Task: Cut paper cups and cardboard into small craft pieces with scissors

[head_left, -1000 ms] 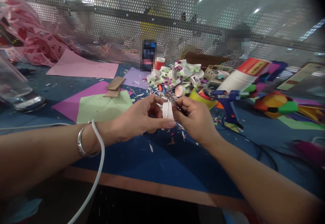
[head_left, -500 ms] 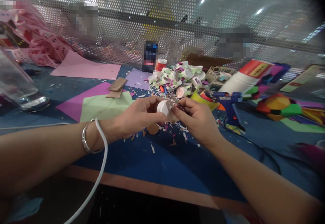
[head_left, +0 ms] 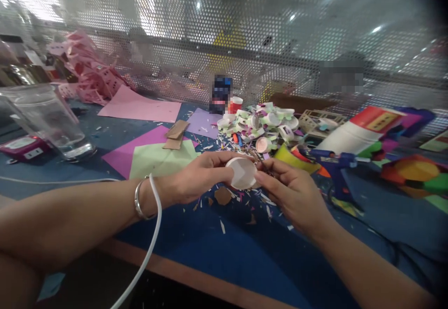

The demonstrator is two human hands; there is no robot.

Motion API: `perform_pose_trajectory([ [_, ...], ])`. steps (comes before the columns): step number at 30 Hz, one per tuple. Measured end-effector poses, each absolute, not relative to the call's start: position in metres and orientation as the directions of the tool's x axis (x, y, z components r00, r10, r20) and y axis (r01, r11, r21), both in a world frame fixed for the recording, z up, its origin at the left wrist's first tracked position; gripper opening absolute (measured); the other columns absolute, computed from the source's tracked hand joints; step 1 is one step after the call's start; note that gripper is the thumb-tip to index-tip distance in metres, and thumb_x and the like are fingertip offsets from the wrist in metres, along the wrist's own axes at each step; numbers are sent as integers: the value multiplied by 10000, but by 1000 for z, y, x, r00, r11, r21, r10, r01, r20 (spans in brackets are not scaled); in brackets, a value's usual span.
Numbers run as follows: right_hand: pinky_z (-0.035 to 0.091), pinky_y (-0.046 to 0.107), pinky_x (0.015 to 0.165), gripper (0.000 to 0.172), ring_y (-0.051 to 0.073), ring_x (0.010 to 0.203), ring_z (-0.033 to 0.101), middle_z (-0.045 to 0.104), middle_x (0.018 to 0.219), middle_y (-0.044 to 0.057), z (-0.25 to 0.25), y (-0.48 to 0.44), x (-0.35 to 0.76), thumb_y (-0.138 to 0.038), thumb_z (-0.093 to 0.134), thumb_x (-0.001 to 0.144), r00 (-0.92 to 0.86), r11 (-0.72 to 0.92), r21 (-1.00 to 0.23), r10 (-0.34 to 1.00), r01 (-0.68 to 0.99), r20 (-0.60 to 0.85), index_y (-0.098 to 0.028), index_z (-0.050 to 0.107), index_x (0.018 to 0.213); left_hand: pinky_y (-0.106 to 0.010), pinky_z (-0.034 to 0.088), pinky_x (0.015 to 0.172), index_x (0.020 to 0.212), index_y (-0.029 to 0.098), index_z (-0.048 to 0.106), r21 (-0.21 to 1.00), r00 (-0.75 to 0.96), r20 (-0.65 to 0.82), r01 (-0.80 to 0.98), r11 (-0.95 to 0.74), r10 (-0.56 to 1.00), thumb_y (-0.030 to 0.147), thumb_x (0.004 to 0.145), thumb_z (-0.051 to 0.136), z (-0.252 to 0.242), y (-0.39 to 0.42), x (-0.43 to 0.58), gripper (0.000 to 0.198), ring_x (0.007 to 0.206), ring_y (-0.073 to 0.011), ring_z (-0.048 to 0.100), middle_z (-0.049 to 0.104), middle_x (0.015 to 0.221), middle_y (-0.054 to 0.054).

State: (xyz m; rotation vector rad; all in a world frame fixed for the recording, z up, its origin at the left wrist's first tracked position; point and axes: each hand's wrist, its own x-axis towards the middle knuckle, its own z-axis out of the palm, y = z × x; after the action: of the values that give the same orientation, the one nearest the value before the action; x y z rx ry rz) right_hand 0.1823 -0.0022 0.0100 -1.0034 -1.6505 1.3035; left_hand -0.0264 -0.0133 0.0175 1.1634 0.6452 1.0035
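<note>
Between my two hands is a shallow white paper cup bottom [head_left: 242, 173], tilted with its round face towards me. My left hand [head_left: 206, 176] is closed on its left side, thumb on the near rim and fingers behind. The fingertips of my right hand [head_left: 285, 185] meet its right edge. Tucked in that hand are dark metal scissors [head_left: 261, 156], mostly hidden by the fingers. Paper scraps [head_left: 268, 206] and a brown cardboard disc [head_left: 223, 196] lie on the blue tabletop [head_left: 210, 257] below. Just behind is a heap of similar white pieces with green and purple paper [head_left: 271, 118].
A blue glue gun [head_left: 336, 169] with a black cord stands at right near stacked paper cups [head_left: 353, 134]. A water glass [head_left: 59, 122] is at left. Coloured paper sheets [head_left: 161, 157] lie behind my left arm; a perforated metal screen [head_left: 182, 33] rises at the back.
The cup bottom has turned so its round face now shows towards me. My view has shifted left, so both hands and the table things appear further right and lower.
</note>
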Motion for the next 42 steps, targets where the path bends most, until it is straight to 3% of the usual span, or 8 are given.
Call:
perform_pose_trajectory([
  [4,243,193,440,244,48,526,359,539,698,-37,10,-1,183,-412,734,870,-386,91,-991,921,98,46,-194,663,953,-231,444,701,1066,150,650,956,449,68,-285,71,891,50,681,646,15,-15,-26,398,782,-117,582,653,905,-17],
  [8,273,184,452,255,53,522,372,529,663,-42,8,1,184,-422,726,874,-407,33,-993,913,109,-15,-184,652,928,-215,410,559,1110,182,553,968,509,14,-223,116,861,120,734,710,10,-16,-27,412,664,-104,536,593,839,11],
  [12,386,202,532,284,90,599,485,579,722,-13,4,6,184,-440,735,857,-419,-45,-996,905,82,-76,-182,632,915,-219,468,621,1098,161,545,982,493,37,-180,60,869,139,735,759,4,-15,-27,422,779,-116,570,601,958,-30],
  [17,431,224,566,287,112,633,514,588,742,-3,3,9,183,-448,735,852,-460,-86,-993,880,86,-116,-185,630,897,-239,476,550,1028,163,543,990,448,-103,-43,137,888,232,768,764,3,-12,-28,348,645,-113,575,623,845,-17],
  [25,311,196,469,277,75,554,413,550,711,-26,5,11,183,-441,747,849,-428,-99,-991,894,91,-129,-199,647,938,-231,452,569,886,187,477,986,298,-54,-133,97,953,341,812,765,4,-8,-29,335,607,-100,576,609,730,18],
  [33,381,225,569,295,102,623,480,554,719,-18,7,9,183,-455,750,835,-448,-64,-989,887,132,-117,-185,642,887,-219,432,511,902,191,451,950,419,-178,-163,267,890,270,734,812,5,-11,-24,406,584,-94,548,602,737,34],
  [37,396,227,569,284,104,632,496,574,752,-11,7,8,182,-450,740,847,-456,-84,-991,881,107,-124,-193,643,920,-217,425,504,890,195,444,961,394,-151,-159,229,907,279,755,795,6,-12,-24,386,565,-88,539,595,716,40],
  [42,326,210,495,273,79,560,439,551,694,-30,6,9,180,-423,755,844,-411,-109,-991,902,82,-133,-193,650,948,-226,425,554,899,192,462,978,341,-79,-154,138,937,279,813,750,5,-12,-27,312,611,-97,567,607,741,21],
])
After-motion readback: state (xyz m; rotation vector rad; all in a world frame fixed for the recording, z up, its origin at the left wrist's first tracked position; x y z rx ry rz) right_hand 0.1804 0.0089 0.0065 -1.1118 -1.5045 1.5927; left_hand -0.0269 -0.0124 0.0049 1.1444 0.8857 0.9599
